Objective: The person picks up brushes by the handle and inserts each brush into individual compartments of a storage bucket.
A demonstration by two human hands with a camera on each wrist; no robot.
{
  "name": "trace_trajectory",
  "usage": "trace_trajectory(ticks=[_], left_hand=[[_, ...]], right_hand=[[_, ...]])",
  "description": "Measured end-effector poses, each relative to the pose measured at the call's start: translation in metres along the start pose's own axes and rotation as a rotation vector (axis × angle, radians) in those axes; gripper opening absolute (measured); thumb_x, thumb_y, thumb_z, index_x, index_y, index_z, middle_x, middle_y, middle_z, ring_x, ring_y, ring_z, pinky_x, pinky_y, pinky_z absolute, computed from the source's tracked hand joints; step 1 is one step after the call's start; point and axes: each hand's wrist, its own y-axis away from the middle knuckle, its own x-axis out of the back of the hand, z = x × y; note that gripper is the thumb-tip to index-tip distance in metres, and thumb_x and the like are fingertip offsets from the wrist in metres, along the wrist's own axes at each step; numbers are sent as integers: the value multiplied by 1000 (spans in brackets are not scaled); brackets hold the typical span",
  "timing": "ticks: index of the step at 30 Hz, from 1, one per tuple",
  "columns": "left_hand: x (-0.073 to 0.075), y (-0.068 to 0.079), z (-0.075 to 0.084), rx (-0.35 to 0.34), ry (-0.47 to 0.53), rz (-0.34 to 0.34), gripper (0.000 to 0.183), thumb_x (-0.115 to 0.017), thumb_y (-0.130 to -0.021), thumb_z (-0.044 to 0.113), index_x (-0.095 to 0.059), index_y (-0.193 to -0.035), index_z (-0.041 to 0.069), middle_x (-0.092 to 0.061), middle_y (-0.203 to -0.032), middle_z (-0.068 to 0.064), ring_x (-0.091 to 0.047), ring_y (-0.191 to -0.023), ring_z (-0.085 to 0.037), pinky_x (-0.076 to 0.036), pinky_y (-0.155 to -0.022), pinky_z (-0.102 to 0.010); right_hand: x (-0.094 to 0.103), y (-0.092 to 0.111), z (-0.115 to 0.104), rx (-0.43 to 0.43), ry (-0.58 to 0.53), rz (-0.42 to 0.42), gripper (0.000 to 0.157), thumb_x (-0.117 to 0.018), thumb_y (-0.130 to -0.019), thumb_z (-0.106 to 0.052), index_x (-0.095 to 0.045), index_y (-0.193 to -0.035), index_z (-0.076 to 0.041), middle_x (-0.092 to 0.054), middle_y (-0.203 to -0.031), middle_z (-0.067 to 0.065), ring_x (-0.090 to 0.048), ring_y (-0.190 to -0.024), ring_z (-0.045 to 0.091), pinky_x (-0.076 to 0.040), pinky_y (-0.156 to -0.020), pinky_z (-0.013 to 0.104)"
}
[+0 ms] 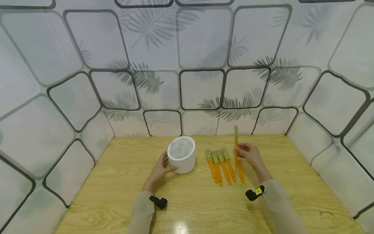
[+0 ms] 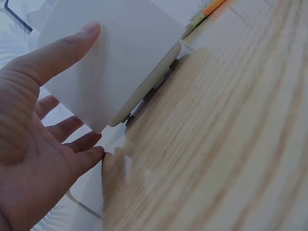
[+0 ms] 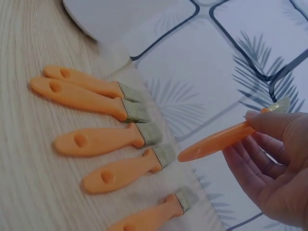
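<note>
My left hand [image 1: 159,168] holds a white round holder [image 1: 184,165] by its side, thumb in front and fingers behind. The holder's open top shows inner dividers meeting at a small central ring; in the left wrist view its base is tilted close over the wood. My right hand [image 1: 249,154] pinches a paintbrush [image 3: 219,142] with an orange handle between thumb and fingers, bristles upward in the head view. Below and left of that hand, several like paintbrushes [image 1: 222,165] lie side by side on the table, bristles pointing away from me.
The wooden table [image 1: 117,195] runs back to a patterned curtain [image 1: 201,91], which also closes in both sides. Black wrist cameras [image 1: 159,202] sit on the sleeves. The row of brushes lies between the holder and my right hand.
</note>
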Motion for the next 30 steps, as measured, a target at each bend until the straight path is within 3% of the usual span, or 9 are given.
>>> trace_trajectory(ticks=[4, 11, 23, 27, 30], left_hand=[[2, -6, -14, -7, -2, 20, 92, -75, -77, 6, -18, -148, 13, -23, -151, -16, -17, -140, -35, -12, -116, -46], [1, -7, -19, -23, -35, 48, 91, -77, -75, 10, -21, -146, 16, -27, -149, -13, -21, -139, -32, -16, -116, -45], [-1, 4, 9, -5, -11, -12, 89, -73, -78, 4, -17, -147, 10, -20, -151, -16, -16, -140, -35, -12, -116, -46], [-1, 5, 11, 2, -15, -19, 88, -72, -79, 4, -17, -147, 10, -20, -152, -15, -16, -140, -34, -12, -116, -44], [-1, 5, 11, 2, -13, -19, 87, -72, -79, 5, -17, -147, 11, -19, -152, -14, -16, -140, -34, -11, -117, -44]], right_hand=[[-5, 0, -4, 3, 11, -7, 46, -63, -89, -19, -50, -123, 9, -59, -108, 20, -61, -78, 4, -55, -82, 37], [-10, -5, -5, 16, -2, -6, 47, -63, -89, -18, -50, -123, 10, -58, -105, 18, -61, -79, 4, -55, -81, 37], [-16, -4, -9, 37, 2, -11, 44, -63, -89, -19, -51, -122, 7, -56, -108, 23, -64, -83, 11, -53, -84, 43], [-18, -3, -12, 39, -9, -9, 43, -63, -89, -18, -51, -122, 8, -56, -106, 21, -64, -82, 9, -56, -80, 38], [-20, -3, -13, 45, -25, -10, 43, -63, -89, -18, -51, -121, 8, -56, -105, 20, -63, -80, 6, -55, -81, 40]])
